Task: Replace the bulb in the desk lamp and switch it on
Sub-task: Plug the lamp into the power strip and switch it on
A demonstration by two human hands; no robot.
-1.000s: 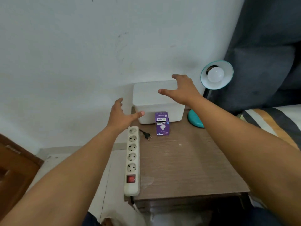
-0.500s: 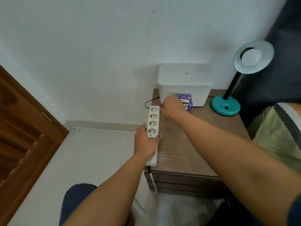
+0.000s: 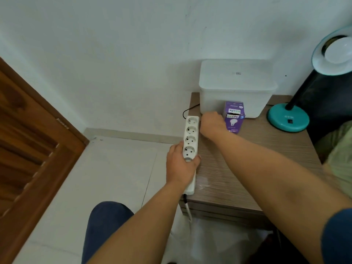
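A teal desk lamp (image 3: 287, 119) stands at the nightstand's back right, with a white bulb (image 3: 340, 51) in its shade. In front of the white bin stands a purple bulb box (image 3: 234, 117). A white power strip (image 3: 191, 128) lies along the nightstand's left edge. My left hand (image 3: 179, 166) grips its near half from the left. My right hand (image 3: 211, 124) rests beside the strip's far sockets with its fingers curled down. The lamp's black cord (image 3: 187, 110) runs toward this hand, and the plug is hidden under it.
A lidded white plastic bin (image 3: 236, 86) sits against the wall at the back of the wooden nightstand (image 3: 257, 159). A brown wooden door (image 3: 28, 149) is at the left, white floor between. Dark fabric and bedding lie to the right.
Both hands came down from the air. My left hand took hold of the power strip, and my right hand closed over the spot where the plug lay. The view shifted left.
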